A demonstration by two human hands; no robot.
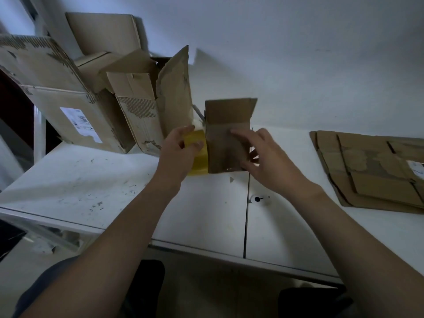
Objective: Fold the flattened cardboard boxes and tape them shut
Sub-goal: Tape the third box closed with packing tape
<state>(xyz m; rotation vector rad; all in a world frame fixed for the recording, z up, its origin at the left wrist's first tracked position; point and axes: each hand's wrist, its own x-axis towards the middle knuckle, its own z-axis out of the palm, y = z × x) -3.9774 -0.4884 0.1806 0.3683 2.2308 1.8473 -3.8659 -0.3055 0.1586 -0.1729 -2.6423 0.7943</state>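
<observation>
White table [91, 180]; flat cardboard [371, 177] (right); boxes [142, 115]

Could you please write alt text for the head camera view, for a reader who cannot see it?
A person's left hand grips a yellow tape roll beside a small cardboard box on a white table, while the right hand rests on the box. Its far flap stands open; opened boxes stand at left, flattened cardboard lies at right.
</observation>
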